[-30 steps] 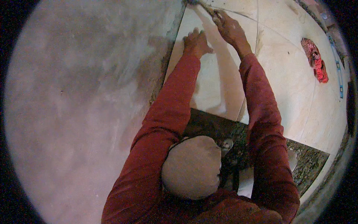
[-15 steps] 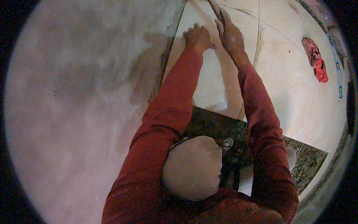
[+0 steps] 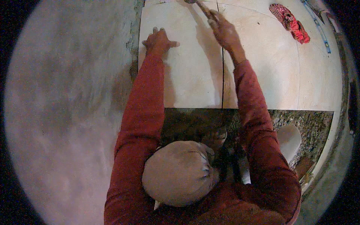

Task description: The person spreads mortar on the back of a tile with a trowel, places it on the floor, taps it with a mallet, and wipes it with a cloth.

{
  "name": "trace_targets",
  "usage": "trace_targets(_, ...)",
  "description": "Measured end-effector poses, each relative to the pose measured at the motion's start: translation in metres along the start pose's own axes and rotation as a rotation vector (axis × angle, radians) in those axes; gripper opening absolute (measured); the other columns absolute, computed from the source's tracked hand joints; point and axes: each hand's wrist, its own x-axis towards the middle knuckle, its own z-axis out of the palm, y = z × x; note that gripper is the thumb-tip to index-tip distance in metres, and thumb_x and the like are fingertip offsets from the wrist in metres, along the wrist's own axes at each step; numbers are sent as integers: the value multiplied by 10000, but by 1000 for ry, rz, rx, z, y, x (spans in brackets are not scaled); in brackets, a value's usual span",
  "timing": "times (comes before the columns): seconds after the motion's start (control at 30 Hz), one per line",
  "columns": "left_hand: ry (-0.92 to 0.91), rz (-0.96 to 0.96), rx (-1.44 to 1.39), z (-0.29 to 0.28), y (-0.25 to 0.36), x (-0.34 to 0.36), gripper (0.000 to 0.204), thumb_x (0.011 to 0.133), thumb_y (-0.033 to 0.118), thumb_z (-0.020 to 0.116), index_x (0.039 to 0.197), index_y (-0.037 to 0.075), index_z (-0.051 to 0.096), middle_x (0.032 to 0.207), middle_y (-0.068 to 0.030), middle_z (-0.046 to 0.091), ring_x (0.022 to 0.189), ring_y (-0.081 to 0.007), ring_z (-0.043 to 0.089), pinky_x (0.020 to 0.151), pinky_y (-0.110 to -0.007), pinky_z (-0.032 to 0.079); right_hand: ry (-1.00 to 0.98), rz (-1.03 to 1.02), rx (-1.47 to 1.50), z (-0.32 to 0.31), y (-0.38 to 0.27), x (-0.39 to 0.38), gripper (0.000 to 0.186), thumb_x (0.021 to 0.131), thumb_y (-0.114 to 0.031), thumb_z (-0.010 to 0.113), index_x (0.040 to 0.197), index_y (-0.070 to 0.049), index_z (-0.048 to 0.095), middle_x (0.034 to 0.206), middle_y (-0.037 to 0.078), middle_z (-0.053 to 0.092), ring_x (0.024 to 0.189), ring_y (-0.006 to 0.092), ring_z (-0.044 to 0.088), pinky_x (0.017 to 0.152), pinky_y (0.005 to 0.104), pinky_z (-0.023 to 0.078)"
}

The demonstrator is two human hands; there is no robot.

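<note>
My left hand (image 3: 157, 42) lies on a large pale floor tile (image 3: 191, 78), near its left edge, with fingers spread and thumb out to the right. My right hand (image 3: 227, 35) is wrapped round the wooden handle of a mallet (image 3: 204, 9). The mallet slants up and left over the same tile, and its dark head is partly cut off by the top edge of the view. A dark joint line runs along the tile's right side, below my right forearm.
More pale tiles (image 3: 270, 75) lie to the right, with a red patterned cloth (image 3: 290, 23) and a blue spirit level (image 3: 318, 28) on them. Rough dark mortar bed (image 3: 307, 125) borders the tiles' near edge, by my knee (image 3: 178, 174). Grey concrete (image 3: 71, 93) spreads left.
The view has shifted, so the tiles appear lower and further left. My left hand has moved towards the tile's left edge with its thumb spread. The mallet's head has come partly into view.
</note>
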Motion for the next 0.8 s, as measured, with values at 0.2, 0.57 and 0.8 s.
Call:
trace_targets(0.2,100,67,46,4,4,4,1002,642,631,851,1415,83,528,1537,-170,428,1350,-404,486,1024,-635,389,-13,121,-208,-22,48,-33,430,1025,-371,516,1417,-201,466,1071,243,702,999,462,669,829,566,532)
trace_targets(0.57,143,95,87,6,8,1,1001,749,661,757,1489,85,411,1481,-182,449,1361,-409,454,1025,-637,389,-127,78,-344,-63,62,-4,495,1025,-414,529,1420,-117,491,1145,247,691,1035,413,690,848,457,537)
trace_targets(0.8,-23,17,-37,-16,0,-19,1046,870,604,678,1605,65,167,1672,-192,132,1533,-400,138,1223,-559,178,-77,211,272,-126,-50,-79,311,1019,-377,574,1006,-70,524,690,28,517,572,119,519,485,305,447)
